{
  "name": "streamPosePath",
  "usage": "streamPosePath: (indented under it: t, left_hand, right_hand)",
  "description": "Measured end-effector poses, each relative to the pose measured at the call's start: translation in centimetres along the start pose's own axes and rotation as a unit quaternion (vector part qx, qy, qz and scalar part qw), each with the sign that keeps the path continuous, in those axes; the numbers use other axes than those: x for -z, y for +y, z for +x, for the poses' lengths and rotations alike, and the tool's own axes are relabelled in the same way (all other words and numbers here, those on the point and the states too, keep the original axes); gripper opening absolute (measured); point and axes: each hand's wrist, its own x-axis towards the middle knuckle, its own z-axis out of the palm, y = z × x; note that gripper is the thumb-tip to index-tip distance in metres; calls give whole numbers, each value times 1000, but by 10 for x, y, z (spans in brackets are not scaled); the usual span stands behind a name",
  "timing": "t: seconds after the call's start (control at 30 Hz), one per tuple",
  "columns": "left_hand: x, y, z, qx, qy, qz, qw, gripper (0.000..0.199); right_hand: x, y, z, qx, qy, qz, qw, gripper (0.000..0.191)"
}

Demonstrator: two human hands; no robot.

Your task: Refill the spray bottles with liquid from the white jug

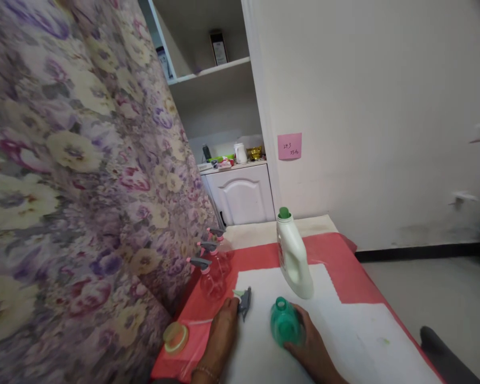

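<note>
My right hand (pixel 310 342) is wrapped round a green transparent bottle (pixel 284 324) with an open neck, over the white sheet (pixel 252 352). My left hand (pixel 225 325) is at a grey and light-green spray head (pixel 244 302), its fingers closed at the head's left side; a thin pale tube runs to the left behind the hand. Beyond the green bottle stands a large pale-green jug (pixel 295 256) with a green piece in its mouth. Several clear spray bottles (pixel 213 282) with pink and grey heads stand at the table's left edge.
A roll of tape (pixel 176 337) lies on the red cloth (pixel 320 246) at the near left. The floral curtain (pixel 84 186) hangs close along the left side. Behind the table are a white cabinet (pixel 246 194) and a wall.
</note>
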Motion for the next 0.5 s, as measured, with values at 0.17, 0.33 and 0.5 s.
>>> streamPosePath:
  t: [0.17,0.33,0.5]
  left_hand:
    - [20,34,-7,-89,75,-50,992,33]
    - [51,88,-20,-103,131,-275,947,30]
    - [66,131,-33,-63,177,-431,883,34]
  right_hand:
    - [-3,7,1,24,9,-1,1000,79]
    - [-2,7,3,34,-2,11,999,77]
    - [-1,4,5,28,-1,-1,1000,78]
